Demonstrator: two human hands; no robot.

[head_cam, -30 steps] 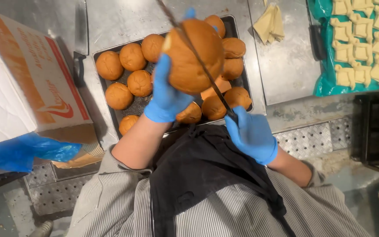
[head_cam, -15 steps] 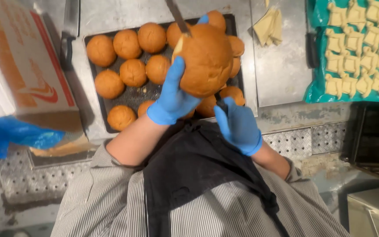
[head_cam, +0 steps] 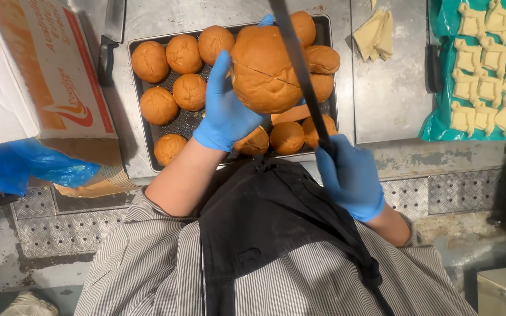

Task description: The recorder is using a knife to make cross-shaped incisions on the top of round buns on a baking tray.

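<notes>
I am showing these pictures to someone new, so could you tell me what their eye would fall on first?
First, the large golden bun held up at the centre by the blue-gloved left hand, with a cut line across it. Next, the long dark knife crossing the bun, gripped lower right by the gloved right hand. Behind them, a dark tray of round buns lies on the steel counter.

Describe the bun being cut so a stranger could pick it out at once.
Find the dark baking tray of round buns. Above it, the left hand in a blue glove holds one bun. Unlike its neighbours, it is off the tray, with a long knife across it.
</notes>
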